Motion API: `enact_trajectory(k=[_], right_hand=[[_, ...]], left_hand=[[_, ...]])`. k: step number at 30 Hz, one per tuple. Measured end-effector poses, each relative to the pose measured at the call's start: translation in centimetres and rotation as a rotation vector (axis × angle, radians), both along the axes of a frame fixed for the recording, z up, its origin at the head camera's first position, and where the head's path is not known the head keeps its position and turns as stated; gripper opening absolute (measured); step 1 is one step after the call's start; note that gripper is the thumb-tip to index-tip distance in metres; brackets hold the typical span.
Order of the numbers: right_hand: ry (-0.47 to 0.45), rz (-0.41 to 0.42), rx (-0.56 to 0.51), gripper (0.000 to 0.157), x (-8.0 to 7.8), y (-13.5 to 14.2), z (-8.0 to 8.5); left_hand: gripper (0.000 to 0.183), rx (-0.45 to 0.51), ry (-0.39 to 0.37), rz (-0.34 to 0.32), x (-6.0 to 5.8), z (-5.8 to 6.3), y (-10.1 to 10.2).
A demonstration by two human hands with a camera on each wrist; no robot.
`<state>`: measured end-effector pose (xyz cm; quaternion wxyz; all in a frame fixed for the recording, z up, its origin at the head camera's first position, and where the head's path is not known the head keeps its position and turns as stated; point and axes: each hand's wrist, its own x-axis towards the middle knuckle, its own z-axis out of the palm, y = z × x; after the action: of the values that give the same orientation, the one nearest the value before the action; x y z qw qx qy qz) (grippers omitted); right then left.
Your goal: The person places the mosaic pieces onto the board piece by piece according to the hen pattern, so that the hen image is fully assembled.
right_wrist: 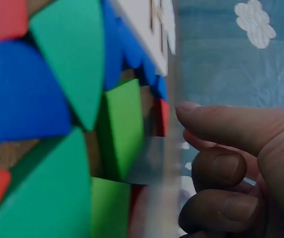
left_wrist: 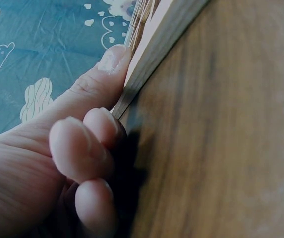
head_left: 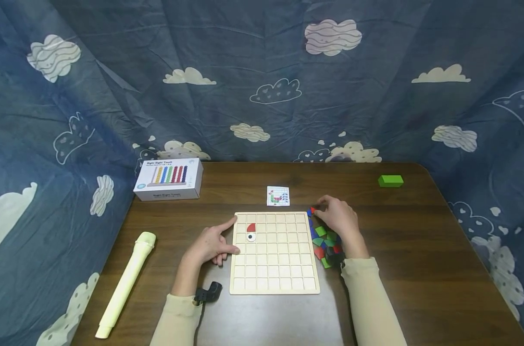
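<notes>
My left hand point(head_left: 207, 245) rests at the left side of a pale wooden grid board point(head_left: 275, 269), index finger stretched to its upper corner and thumb on its edge. In the left wrist view the thumb point(left_wrist: 112, 62) presses the board's side, other fingers curled below. On the board lie a red quarter-round piece point(head_left: 251, 227) and a white disc with a black dot point(head_left: 251, 237). Beyond the board's right edge, my right hand point(head_left: 337, 216) has its fingertips right at a small red piece point(right_wrist: 161, 117); I cannot tell whether they pinch it.
Green, blue and red pieces point(head_left: 320, 231) lie heaped along the board's right side. A picture card point(head_left: 278, 196) lies behind the board. At the back left stands a white box point(head_left: 168, 179); a cream baton point(head_left: 127, 283) lies at left, a green block point(head_left: 390, 181) far right.
</notes>
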<state>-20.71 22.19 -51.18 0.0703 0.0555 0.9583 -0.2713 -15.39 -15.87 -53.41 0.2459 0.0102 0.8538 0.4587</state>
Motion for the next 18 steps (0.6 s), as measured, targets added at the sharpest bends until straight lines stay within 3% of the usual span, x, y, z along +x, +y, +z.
enact_trajectory(k=[18], right_hand=[[-0.042, 0.091, 0.03, 0.035, -0.7, 0.0, -1.2]], left_hand=[[0.101, 0.002, -0.008, 0.011, 0.1, 0.0, -0.1]])
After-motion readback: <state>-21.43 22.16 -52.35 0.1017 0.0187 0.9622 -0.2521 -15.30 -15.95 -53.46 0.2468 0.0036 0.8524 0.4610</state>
